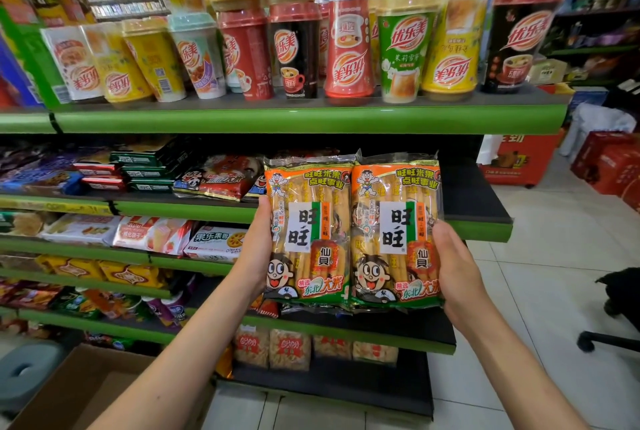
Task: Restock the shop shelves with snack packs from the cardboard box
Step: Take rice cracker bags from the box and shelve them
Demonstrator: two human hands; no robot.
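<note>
Two snack packs (353, 232) are being held side by side, left hand (258, 246) and right hand (453, 266) gripping their outer edges; keeping them level suits sliding onto the shelf (478, 207) behind.

Two upright orange-and-green rice cracker packs (351, 232) sit side by side between the fingers (446, 249), above an open cardboard box (86, 391).
</note>
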